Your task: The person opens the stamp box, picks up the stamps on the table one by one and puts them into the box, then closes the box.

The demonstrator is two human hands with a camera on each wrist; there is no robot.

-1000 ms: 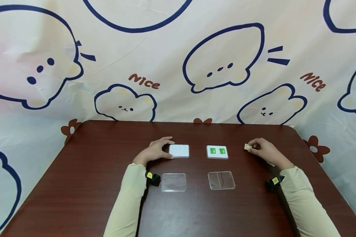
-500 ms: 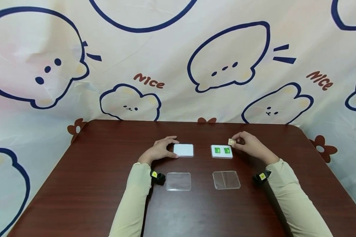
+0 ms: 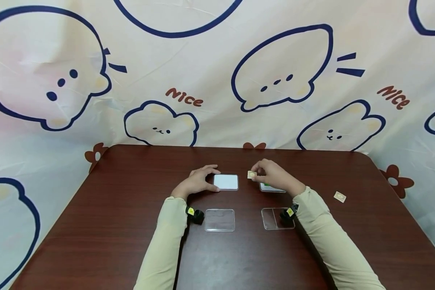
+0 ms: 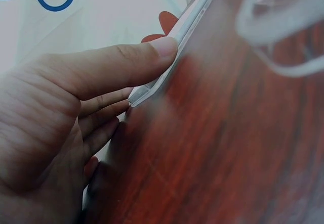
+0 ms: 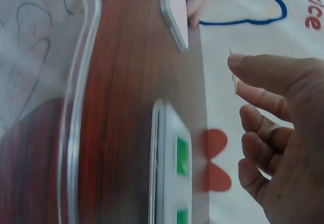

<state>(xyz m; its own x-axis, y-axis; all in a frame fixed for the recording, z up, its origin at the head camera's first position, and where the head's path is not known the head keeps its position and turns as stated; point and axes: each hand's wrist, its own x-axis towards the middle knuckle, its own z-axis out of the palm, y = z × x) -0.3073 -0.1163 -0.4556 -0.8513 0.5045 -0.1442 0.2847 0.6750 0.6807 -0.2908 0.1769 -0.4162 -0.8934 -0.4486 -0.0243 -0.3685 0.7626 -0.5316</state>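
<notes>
In the head view my left hand [image 3: 197, 182] grips the left end of a shallow clear case with a white top [image 3: 226, 182], thumb at the near edge and fingers at the far one. My right hand [image 3: 273, 176] pinches a thin, small beige square [image 3: 251, 175] between thumb and finger, above the table and right of that case. Under the right hand lies a similar case with green squares on white [image 5: 171, 153], partly hidden in the head view. A second small beige square [image 3: 340, 196] rests on the table at the right.
Two clear plastic lids lie nearer on the dark wooden table [image 3: 94, 225]: the left lid [image 3: 220, 220] and the right lid [image 3: 269, 219], the latter partly covered by the right wrist camera [image 3: 287, 216]. A patterned cloth [image 3: 210, 72] hangs behind the table's far edge.
My right hand has carried the small beige square leftward, past the case with green squares. The second beige square has come into full view. My left hand keeps its grip on the white-topped case.
</notes>
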